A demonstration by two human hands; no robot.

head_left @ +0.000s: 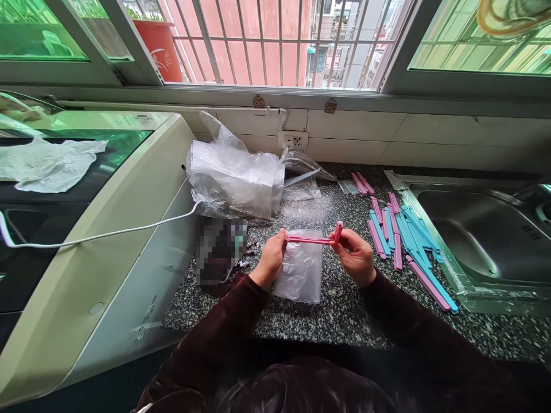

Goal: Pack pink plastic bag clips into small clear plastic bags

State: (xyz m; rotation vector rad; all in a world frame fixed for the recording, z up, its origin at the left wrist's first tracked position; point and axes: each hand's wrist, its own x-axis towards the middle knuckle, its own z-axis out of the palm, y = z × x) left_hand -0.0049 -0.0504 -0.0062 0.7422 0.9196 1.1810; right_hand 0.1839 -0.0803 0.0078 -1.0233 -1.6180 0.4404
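Note:
A pink bag-sealing clip (310, 238) lies across the top of a small clear plastic bag (300, 269) on the speckled granite counter (344, 312). My left hand (270, 258) pinches the clip's left end. My right hand (353, 255) pinches its right end, where the hinged tip sticks upward. Both hands are closed on the clip, and the bag hangs below it between my wrists.
A heap of pink and blue clips (404, 235) lies right of my hands, beside a steel sink (486, 229). A crumpled pile of clear bags (236, 175) sits behind. A white appliance (94, 241) with a cable stands left. A blurred dark object (219, 249) rests near my left hand.

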